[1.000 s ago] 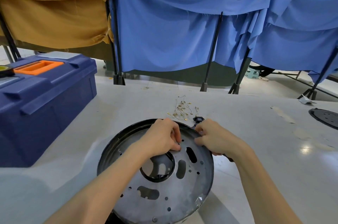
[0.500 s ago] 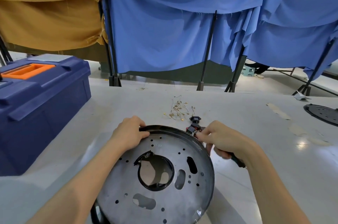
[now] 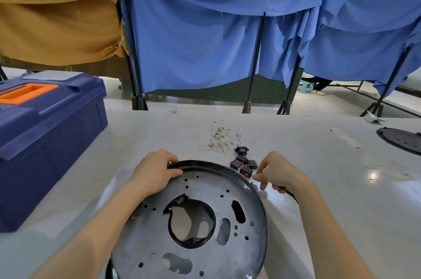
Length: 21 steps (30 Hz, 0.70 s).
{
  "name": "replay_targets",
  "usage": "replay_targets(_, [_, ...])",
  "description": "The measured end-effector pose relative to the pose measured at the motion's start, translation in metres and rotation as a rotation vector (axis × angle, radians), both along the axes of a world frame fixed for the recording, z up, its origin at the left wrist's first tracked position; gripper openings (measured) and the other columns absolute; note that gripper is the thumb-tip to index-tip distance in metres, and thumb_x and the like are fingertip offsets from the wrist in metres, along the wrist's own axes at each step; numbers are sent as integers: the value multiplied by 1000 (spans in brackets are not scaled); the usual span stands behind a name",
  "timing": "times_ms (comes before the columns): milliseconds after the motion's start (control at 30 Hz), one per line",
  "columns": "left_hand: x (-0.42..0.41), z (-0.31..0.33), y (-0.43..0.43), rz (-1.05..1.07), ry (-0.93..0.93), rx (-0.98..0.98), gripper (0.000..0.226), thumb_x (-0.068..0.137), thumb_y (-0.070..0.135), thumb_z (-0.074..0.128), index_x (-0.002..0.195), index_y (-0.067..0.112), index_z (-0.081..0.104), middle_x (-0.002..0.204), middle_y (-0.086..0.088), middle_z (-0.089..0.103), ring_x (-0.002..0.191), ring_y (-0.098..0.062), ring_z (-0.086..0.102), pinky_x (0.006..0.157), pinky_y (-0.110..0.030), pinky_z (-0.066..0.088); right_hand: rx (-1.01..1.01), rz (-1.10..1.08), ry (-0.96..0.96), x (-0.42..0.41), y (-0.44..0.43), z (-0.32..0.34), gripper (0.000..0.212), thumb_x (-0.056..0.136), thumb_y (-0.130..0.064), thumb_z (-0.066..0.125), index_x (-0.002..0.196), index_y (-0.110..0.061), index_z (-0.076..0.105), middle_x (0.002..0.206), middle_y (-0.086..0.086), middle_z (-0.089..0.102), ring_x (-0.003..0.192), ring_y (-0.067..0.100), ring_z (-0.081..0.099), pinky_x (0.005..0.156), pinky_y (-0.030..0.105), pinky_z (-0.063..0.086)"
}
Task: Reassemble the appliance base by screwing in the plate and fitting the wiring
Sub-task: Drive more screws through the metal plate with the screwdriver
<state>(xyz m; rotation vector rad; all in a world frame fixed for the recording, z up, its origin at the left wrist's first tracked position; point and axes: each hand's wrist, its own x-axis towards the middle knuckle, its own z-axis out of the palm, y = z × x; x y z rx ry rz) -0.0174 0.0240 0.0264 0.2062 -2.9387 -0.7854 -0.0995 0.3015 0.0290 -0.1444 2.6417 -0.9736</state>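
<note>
A: What's cut off or hard to read?

B: The round metal plate point(image 3: 200, 221) runs off the bottom edge, and something black under its lower left rim is only a sliver. Stamped digits near its top are too faint to read. A dark, slim object trails from under the right hand point(image 3: 276, 172); I can't tell what it is.

A: And the hands?

B: The left hand point(image 3: 153, 170) grips the plate's upper left rim, fingers curled over the edge. The right hand hovers just beside the upper right rim, thumb and forefinger nearly pinched; whether the other fingers hold that dark object, I cannot tell.

A: The wiring?

B: A loose tangle of wires with brass terminals point(image 3: 219, 138) lies on the table point(image 3: 319, 187) beyond the plate, with black-and-red rocker switches point(image 3: 243, 165) between them and the right hand.

A: Containers?

B: A blue toolbox point(image 3: 45, 133) with an orange handle, lid closed, contents hidden.
</note>
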Motion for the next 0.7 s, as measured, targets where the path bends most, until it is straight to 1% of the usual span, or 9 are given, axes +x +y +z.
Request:
replay_targets(33, [0,0,1,1,2,1,6,90,28,67,84,26,69,84,-2,65,87,-26,60,82,-40,52,26,3,-1,-2,-4,-4,19,87,-8,68,87,11,62,71,22,71,41,18,33,40,22,29])
replay_targets(100, [1,0,1,7,-3,13,6,90,28,66,87,24,71,87,-3,67,88,-25,61,83,-40,52,89,14,19,-5,-12,-9,16,84,-9,70,81,3,59,71,21,64,45,19,36,44,24,30])
replay_targets(200, [0,0,-2,-2,-34,56,11,91,26,65,95,21,74,92,-3,70,91,-24,63,86,-40,52,159,31,43,-8,-17,-15,16,84,-8,67,84,-3,51,76,15,56,51,18,36,47,25,29])
replay_targets(300, [1,1,-9,1,-68,183,17,90,21,66,105,23,74,99,-3,72,95,-19,66,89,-33,52,176,36,40,-9,-17,-15,16,85,-4,62,79,-5,48,75,16,55,51,20,36,45,25,28])
replay_targets(367, [1,2,-14,11,-85,197,17,88,24,70,104,22,74,97,-5,71,92,-17,66,83,-27,51,153,31,32,-9,-15,-14,18,86,-2,60,74,-6,47,70,17,53,50,20,34,44,24,27])
replay_targets(467, [2,2,-18,3,-85,192,8,88,23,71,92,17,76,85,-6,73,85,-19,67,74,-24,48,110,25,45,-7,-10,-11,19,90,-4,58,72,-2,52,65,22,55,46,20,31,44,25,27])
replay_targets(533, [3,1,-19,-15,-75,203,7,89,21,69,87,18,75,83,-5,74,84,-20,69,74,-25,52,65,9,79,-6,-7,-4,27,92,-6,60,72,11,57,68,30,64,39,19,32,41,24,29])
replay_targets(567, [3,1,-19,-26,-69,207,7,90,21,69,86,19,75,83,-4,74,84,-19,69,75,-26,53,43,2,114,-6,-6,0,26,91,-6,61,73,12,63,72,29,68,34,17,33,39,22,30])
replay_targets(700, [3,3,-17,-74,-76,238,9,89,19,69,90,16,77,84,-4,76,87,-21,70,81,-30,56,-33,-12,318,-2,-8,21,18,88,-5,66,72,-3,72,66,16,71,26,8,34,34,18,32])
